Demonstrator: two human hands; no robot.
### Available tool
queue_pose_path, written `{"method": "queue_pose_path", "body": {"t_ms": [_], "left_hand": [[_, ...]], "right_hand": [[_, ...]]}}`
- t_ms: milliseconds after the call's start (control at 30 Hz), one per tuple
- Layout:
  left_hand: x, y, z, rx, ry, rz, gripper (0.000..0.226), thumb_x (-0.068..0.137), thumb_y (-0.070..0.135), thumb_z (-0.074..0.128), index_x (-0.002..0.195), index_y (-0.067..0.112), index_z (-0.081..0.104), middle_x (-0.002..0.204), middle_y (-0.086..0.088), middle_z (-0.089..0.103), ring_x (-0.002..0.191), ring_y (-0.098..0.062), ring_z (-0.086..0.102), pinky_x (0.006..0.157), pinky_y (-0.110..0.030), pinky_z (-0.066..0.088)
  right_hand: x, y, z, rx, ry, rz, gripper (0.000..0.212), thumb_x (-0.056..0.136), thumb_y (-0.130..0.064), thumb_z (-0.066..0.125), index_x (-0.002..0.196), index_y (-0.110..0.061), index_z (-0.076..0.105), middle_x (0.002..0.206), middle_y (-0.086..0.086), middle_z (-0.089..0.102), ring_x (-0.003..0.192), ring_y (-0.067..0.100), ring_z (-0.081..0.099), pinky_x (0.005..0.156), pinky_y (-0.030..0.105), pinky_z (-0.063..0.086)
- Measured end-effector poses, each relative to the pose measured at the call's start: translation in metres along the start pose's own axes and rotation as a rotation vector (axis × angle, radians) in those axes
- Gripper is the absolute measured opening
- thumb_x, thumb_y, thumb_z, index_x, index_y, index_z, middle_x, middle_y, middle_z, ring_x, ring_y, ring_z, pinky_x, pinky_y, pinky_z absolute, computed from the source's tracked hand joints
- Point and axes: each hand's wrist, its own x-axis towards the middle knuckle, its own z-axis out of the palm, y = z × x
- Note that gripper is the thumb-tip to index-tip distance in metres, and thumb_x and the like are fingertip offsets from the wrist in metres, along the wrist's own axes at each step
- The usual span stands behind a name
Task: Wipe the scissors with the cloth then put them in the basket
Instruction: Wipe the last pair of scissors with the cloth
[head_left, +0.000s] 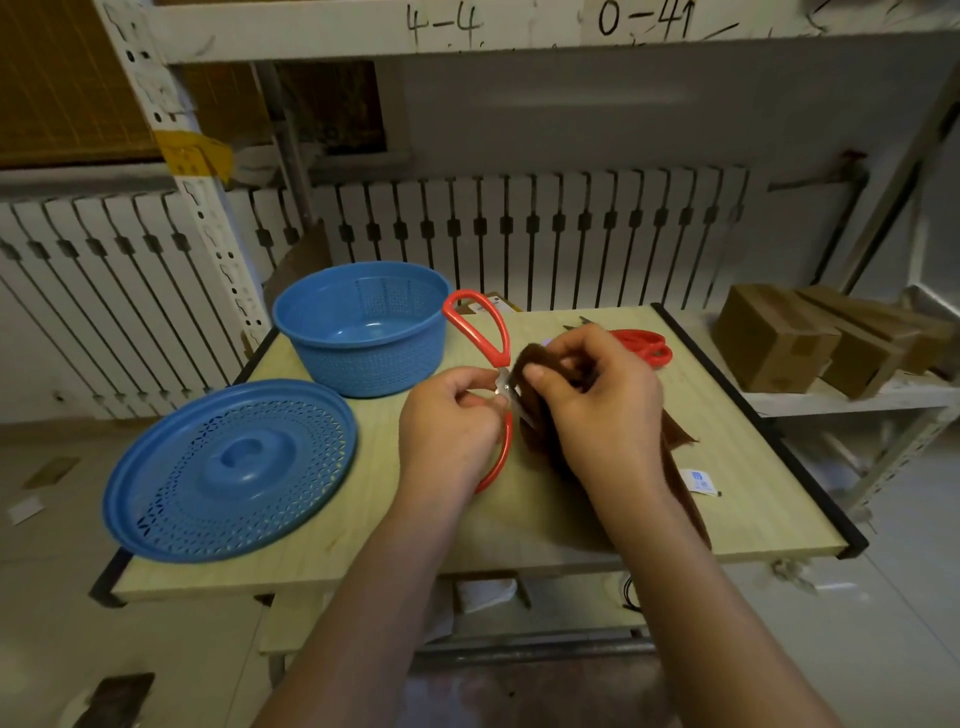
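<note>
We see a pale wooden bench (519, 530) with black end rails, and over its middle both hands work on a pair of red-handled steel scissors (480, 332). The left hand (447, 431) pinches the scissors near their pivot, its fingers curled round the lower red loop, while the upper loop points toward the far edge of the bench. The right hand (597, 400) grips a dark brown cloth (535, 415), its fingers and thumb curled round a fold that is pressed against the blades, which are mostly hidden inside the fabric. The rest of the cloth trails down under the right wrist toward the near right edge. A round blue perforated plastic basket (363, 332) stands near the far left corner, just beside the upper scissor loop, and we cannot tell whether the two touch. Its blue perforated lid (228, 467) lies flat at the left edge, overhanging it slightly. A second pair of red-handled scissors (644, 345) lies near the far right corner, partly hidden behind the right hand. A small white sachet (698, 480) lies near the right edge, just beside the cloth.
</note>
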Motion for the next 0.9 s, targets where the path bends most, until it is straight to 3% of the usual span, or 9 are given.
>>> {"method": "queue_pose_path", "body": {"t_ms": [67, 167, 267, 400, 567, 700, 800, 900], "left_hand": [[-0.003, -0.002, 0.003, 0.012, 0.007, 0.036, 0.015, 0.085, 0.013, 0.067, 0.094, 0.024, 0.072, 0.048, 0.013, 0.054, 0.059, -0.012, 0.053, 0.067, -0.033, 0.050], [-0.004, -0.005, 0.001, 0.002, 0.032, 0.065, 0.015, 0.085, 0.011, 0.069, 0.096, 0.021, 0.074, 0.049, 0.010, 0.053, 0.059, -0.012, 0.053, 0.074, -0.039, 0.055], [-0.004, -0.003, -0.002, -0.032, 0.031, 0.055, 0.019, 0.085, 0.011, 0.070, 0.085, 0.031, 0.070, 0.055, 0.006, 0.057, 0.062, -0.013, 0.055, 0.069, -0.032, 0.052], [-0.005, -0.005, -0.004, -0.065, 0.018, 0.024, 0.016, 0.085, 0.011, 0.071, 0.097, 0.021, 0.074, 0.055, 0.003, 0.055, 0.055, -0.010, 0.052, 0.056, -0.023, 0.040], [0.002, 0.003, -0.015, -0.150, 0.010, -0.032, 0.016, 0.086, 0.009, 0.070, 0.096, 0.020, 0.072, 0.064, -0.004, 0.059, 0.053, -0.008, 0.052, 0.048, -0.017, 0.038], [0.007, 0.011, -0.016, -0.140, 0.026, -0.029, 0.017, 0.086, 0.009, 0.069, 0.097, 0.021, 0.070, 0.066, -0.001, 0.061, 0.055, -0.007, 0.055, 0.046, -0.015, 0.038], [0.008, 0.014, -0.014, -0.161, 0.016, -0.038, 0.017, 0.086, 0.009, 0.069, 0.098, 0.021, 0.070, 0.066, -0.001, 0.060, 0.053, -0.007, 0.055, 0.047, -0.016, 0.038], [0.007, 0.017, -0.014, -0.160, 0.016, -0.029, 0.017, 0.087, 0.010, 0.068, 0.100, 0.021, 0.070, 0.066, -0.001, 0.060, 0.052, -0.006, 0.054, 0.049, -0.018, 0.039]], "right_hand": [[0.000, 0.000, 0.008, -0.065, -0.011, -0.049, 0.013, 0.082, -0.017, 0.072, 0.082, -0.025, 0.063, 0.083, -0.011, 0.062, 0.080, 0.002, 0.058, 0.073, 0.025, 0.051], [0.007, 0.001, 0.013, -0.060, -0.012, -0.030, 0.009, 0.081, -0.015, 0.073, 0.082, -0.020, 0.065, 0.082, -0.009, 0.063, 0.079, 0.007, 0.059, 0.076, 0.035, 0.053], [0.012, 0.002, 0.015, -0.045, 0.010, -0.012, 0.010, 0.082, -0.016, 0.072, 0.081, -0.021, 0.064, 0.083, -0.009, 0.062, 0.081, 0.007, 0.059, 0.074, 0.031, 0.053], [0.027, 0.005, 0.008, -0.035, 0.054, 0.063, 0.018, 0.086, -0.020, 0.070, 0.080, -0.031, 0.057, 0.084, -0.014, 0.059, 0.080, 0.000, 0.054, 0.068, 0.017, 0.042], [0.034, 0.014, -0.010, 0.056, 0.117, 0.131, 0.012, 0.089, -0.024, 0.066, 0.090, -0.030, 0.056, 0.086, -0.017, 0.055, 0.081, -0.002, 0.053, 0.076, 0.022, 0.049], [0.024, 0.017, -0.015, 0.171, 0.077, 0.148, 0.009, 0.091, -0.022, 0.064, 0.094, -0.030, 0.061, 0.088, -0.018, 0.058, 0.083, -0.001, 0.056, 0.072, 0.019, 0.050], [0.023, 0.020, -0.017, 0.174, 0.008, 0.152, 0.021, 0.092, -0.013, 0.062, 0.100, -0.032, 0.065, 0.090, -0.022, 0.059, 0.085, -0.003, 0.058, 0.066, 0.013, 0.050], [0.023, 0.021, -0.022, 0.181, -0.074, 0.178, 0.032, 0.092, -0.002, 0.058, 0.103, -0.031, 0.067, 0.099, -0.014, 0.063, 0.089, 0.004, 0.064, 0.064, 0.013, 0.054]]}}
